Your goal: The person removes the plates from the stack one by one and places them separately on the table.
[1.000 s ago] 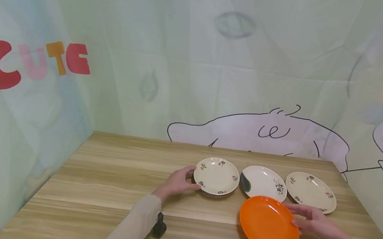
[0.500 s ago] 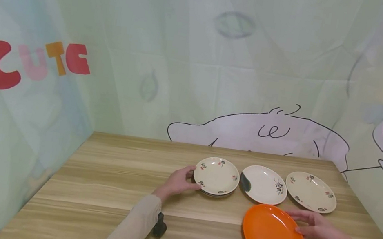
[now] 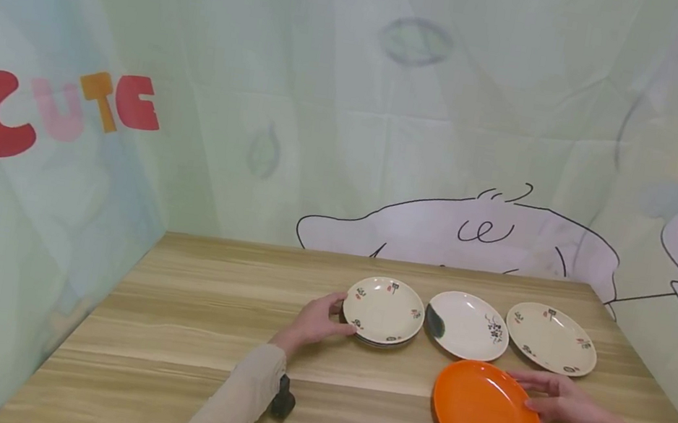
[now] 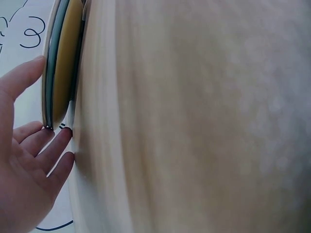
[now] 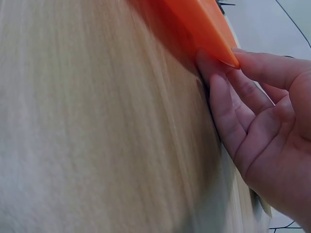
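Note:
My left hand touches the left rim of a small stack of plates, thumb and fingers spread along its edge. A cream plate with small printed motifs tops the stack. In the left wrist view, teal and yellow sides of the stack show beneath that plate. On the right, my right hand pinches the right rim of an orange plate, thumb above and fingers below. Seen from the right wrist, the orange plate is tilted, its gripped edge raised off the tabletop.
A white oval plate with a dark green patch lies right of the stack, behind the orange plate. Beyond it on the right is a cream oval plate. The wooden table ends at a printed curtain behind and at both sides.
The orange plate has moved toward me and slightly right in my right hand, away from the white oval plate, then nearly stopped. My left hand and the stack have stayed in place.

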Available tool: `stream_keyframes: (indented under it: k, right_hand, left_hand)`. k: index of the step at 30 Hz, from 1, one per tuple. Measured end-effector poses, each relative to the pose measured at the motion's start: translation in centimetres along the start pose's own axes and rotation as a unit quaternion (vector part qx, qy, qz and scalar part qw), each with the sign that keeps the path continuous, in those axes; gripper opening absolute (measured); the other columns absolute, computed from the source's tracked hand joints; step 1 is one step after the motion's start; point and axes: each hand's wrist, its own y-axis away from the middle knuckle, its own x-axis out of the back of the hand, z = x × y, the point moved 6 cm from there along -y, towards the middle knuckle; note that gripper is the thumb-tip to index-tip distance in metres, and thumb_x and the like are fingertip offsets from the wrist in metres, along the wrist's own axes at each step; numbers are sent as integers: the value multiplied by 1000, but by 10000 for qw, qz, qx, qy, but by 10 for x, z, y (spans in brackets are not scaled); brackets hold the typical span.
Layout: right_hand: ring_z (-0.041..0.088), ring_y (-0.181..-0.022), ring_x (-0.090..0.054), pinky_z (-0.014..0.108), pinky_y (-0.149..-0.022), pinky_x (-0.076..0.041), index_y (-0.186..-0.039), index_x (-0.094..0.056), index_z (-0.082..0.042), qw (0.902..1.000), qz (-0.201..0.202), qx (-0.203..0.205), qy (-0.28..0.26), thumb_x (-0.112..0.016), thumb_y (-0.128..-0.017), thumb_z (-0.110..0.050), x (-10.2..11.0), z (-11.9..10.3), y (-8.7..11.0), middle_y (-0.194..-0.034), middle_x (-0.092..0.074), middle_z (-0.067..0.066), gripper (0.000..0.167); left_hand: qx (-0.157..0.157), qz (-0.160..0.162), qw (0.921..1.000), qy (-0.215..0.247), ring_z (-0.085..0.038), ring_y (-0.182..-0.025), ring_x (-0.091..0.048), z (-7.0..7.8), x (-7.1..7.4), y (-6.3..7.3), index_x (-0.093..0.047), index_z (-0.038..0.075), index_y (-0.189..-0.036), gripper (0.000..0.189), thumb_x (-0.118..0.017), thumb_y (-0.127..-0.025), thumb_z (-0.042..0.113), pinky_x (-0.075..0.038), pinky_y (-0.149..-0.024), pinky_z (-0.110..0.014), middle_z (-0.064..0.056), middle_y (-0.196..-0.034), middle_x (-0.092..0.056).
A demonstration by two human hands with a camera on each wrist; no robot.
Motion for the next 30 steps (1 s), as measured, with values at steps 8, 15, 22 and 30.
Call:
stream_keyframes:
  k: [8,15,22,30]
  right_hand:
    - [18,-100,-60,34,-81,-52,-132,-46,-6,10000,-25,36,32,-51,-89,-3,1,0,0,-121,-58,-1,43]
    - [10,-99,-58,29,-81,-51,-131,-41,6,9984,242,-119,501,-55,-87,-6,2,-1,0,-125,-56,5,47]
    - [7,-99,-56,26,-82,-47,-129,-44,5,9926,609,-419,966,-59,-85,-12,7,-1,-1,-126,-54,14,50]
    - [17,-93,-59,35,-74,-53,-127,-43,9,9805,1372,-268,1381,-58,-88,-20,19,-24,-15,-118,-55,23,51]
  left_hand:
    - [-24,14,10000,-21,-28,-114,-51,-1,-1,-1,-39,0,-134,77,-74,-74,31,-39,-99,-39,-17,-133,-46]
    - [-41,28,10000,-39,-28,-114,-51,1,-1,0,-39,0,-134,76,-75,-74,29,-40,-98,-39,-18,-132,-46]
    - [-58,29,10000,-12,-28,-114,-51,1,-1,0,-39,0,-135,76,-74,-74,30,-40,-98,-39,-18,-132,-46]
    - [55,2,10000,-35,-27,-115,-51,1,-1,0,-38,1,-135,77,-74,-74,32,-39,-99,-39,-17,-134,-45]
